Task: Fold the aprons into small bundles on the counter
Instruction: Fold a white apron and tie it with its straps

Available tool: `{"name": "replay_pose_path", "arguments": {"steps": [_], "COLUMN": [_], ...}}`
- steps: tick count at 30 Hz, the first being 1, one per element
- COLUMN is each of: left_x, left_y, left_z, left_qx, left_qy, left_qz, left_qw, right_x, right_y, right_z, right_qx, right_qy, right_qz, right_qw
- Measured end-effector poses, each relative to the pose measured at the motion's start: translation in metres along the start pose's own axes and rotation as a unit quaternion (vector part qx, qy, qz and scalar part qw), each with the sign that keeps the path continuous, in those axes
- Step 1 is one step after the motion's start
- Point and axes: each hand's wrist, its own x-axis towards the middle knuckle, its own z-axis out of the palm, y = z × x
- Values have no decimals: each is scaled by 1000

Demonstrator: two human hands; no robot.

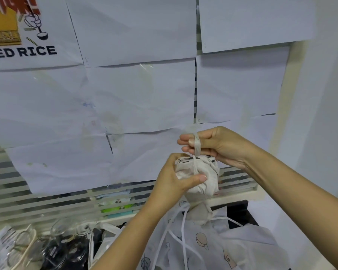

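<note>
Paper sheets (pixel 137 94) covered the wall. Above the worktop (pixel 240 211), the left hand (pixel 170 182) gripped the beige apron bundle (pixel 205 172) in curled fingers; the right hand (pixel 217 145) pinched its strap (pixel 197 145) upward. Keeping the strap taut while winding would likely hold it tight.

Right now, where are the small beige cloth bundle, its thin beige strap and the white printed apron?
Beige cloth bundle (pixel 209 172): head view, crumpled front.
Thin beige strap (pixel 197 147): head view, taut middle.
White printed apron (pixel 213 254): head view, patterned middle.

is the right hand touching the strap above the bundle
Touching. The head view shows the strap wrapped over a finger of the right hand, which pinches it just above the bundle.
</note>
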Motion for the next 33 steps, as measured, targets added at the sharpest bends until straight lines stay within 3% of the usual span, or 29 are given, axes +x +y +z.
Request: {"name": "replay_pose_path", "arguments": {"steps": [4,10,16,21,26,30,33], "left_x": [4,17,39,78,117,147,158], "left_y": [-1,11,46,84,117,130,134], "left_z": [0,-2,-17,-54,-91,-113,-124], "left_qx": [-103,-90,-105,-38,-20,-3,7], "left_qy": [74,110,59,19,28,40,58], "left_qz": [-69,-20,81,127,132,108,90], "left_qw": [990,990,989,991,991,993,994], "right_x": [2,14,44,75,94,110,128], "right_y": [-4,-21,-71,-131,-190,-229,-247], "right_z": [-2,0,5,8,-8,-1,13], "right_qx": [-10,18,36,24,-210,-458,-535], "right_qy": [-9,-31,-22,-43,-91,-30,41], "right_qz": [-48,-81,-71,-119,-153,-174,-220], "right_qw": [999,996,997,992,961,871,815]}}
